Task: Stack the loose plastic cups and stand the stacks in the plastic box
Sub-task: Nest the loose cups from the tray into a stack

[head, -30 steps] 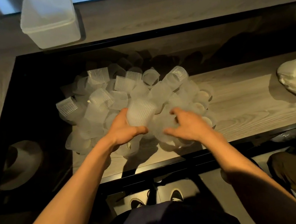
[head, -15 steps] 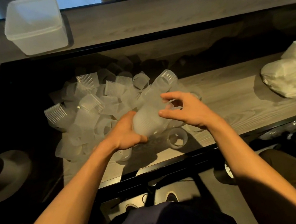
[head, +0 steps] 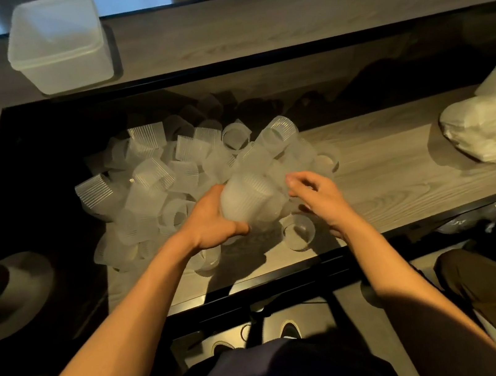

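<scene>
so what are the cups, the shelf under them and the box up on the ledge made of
Cups: thin translucent plastic, frosted, with fine ribbed walls; shapes behind show through. Shelf: pale wood grain, matte; possibly laminate rather than solid wood. Box: milky translucent plastic, smooth walls.

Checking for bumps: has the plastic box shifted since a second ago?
No. The plastic box keeps its spot beside the recess corner; only the view shifted.

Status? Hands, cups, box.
Left hand grips ribbed cup; right hand beside it, grip unclear. Loose cup pile behind. Plastic box back left on ledge. Nothing blocking.
</scene>
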A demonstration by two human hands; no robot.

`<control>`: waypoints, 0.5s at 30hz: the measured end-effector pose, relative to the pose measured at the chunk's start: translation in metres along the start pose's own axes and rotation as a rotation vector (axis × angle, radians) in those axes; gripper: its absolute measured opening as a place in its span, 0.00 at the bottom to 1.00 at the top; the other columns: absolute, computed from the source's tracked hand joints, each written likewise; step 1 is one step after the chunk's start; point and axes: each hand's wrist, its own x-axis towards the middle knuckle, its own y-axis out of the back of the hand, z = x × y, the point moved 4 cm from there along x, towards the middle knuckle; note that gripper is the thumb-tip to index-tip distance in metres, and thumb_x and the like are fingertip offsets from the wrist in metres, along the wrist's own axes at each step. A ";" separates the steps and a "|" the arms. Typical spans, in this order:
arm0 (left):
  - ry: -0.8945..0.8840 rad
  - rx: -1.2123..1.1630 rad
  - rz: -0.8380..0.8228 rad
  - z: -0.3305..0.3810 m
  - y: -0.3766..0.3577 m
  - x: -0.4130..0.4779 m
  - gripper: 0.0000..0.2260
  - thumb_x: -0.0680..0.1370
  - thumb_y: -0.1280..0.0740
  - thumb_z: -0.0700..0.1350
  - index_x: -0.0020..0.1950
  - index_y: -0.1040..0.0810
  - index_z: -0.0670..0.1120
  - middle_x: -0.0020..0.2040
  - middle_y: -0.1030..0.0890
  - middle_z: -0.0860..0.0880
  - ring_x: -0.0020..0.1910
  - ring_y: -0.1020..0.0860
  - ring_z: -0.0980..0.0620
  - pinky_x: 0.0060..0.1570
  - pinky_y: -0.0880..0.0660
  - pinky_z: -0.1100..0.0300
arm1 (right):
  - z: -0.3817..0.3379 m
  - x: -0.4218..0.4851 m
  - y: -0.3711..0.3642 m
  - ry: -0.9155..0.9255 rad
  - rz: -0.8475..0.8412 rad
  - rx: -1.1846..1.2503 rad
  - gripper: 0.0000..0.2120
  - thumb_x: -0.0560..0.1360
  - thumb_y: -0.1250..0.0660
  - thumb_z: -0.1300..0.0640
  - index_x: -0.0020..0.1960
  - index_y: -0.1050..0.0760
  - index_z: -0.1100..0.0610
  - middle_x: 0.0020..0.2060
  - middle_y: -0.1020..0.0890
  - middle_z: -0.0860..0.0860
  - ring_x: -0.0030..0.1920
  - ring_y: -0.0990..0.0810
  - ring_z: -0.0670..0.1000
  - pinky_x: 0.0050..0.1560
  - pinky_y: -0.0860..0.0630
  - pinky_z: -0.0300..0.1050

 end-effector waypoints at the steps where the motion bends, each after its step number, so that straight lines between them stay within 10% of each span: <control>1: 0.015 -0.011 0.008 -0.002 0.001 -0.001 0.36 0.69 0.20 0.42 0.72 0.34 0.45 0.58 0.28 0.49 0.56 0.27 0.49 0.41 0.29 0.64 | 0.013 0.002 0.002 -0.025 0.123 0.006 0.13 0.80 0.31 0.46 0.61 0.20 0.51 0.55 0.18 0.47 0.62 0.20 0.53 0.60 0.23 0.46; 3: 0.036 -0.016 0.017 -0.006 0.002 0.000 0.36 0.69 0.20 0.42 0.72 0.34 0.44 0.58 0.28 0.49 0.55 0.28 0.50 0.40 0.30 0.64 | 0.038 0.007 0.004 -0.061 0.244 -0.261 0.11 0.79 0.31 0.49 0.58 0.21 0.53 0.54 0.20 0.51 0.62 0.21 0.57 0.55 0.25 0.42; 6: 0.039 -0.002 0.016 -0.006 0.002 0.000 0.36 0.69 0.20 0.42 0.72 0.34 0.44 0.58 0.29 0.49 0.56 0.29 0.50 0.40 0.31 0.66 | 0.073 0.010 -0.011 -0.138 0.050 -0.799 0.33 0.68 0.23 0.40 0.67 0.26 0.54 0.65 0.28 0.56 0.67 0.28 0.60 0.67 0.27 0.52; 15: 0.060 0.006 0.009 -0.011 0.002 0.002 0.37 0.69 0.20 0.44 0.73 0.35 0.44 0.60 0.28 0.49 0.57 0.28 0.49 0.41 0.30 0.62 | 0.076 0.013 -0.023 0.034 0.059 -0.944 0.24 0.75 0.29 0.49 0.68 0.27 0.56 0.64 0.23 0.57 0.65 0.26 0.61 0.64 0.27 0.52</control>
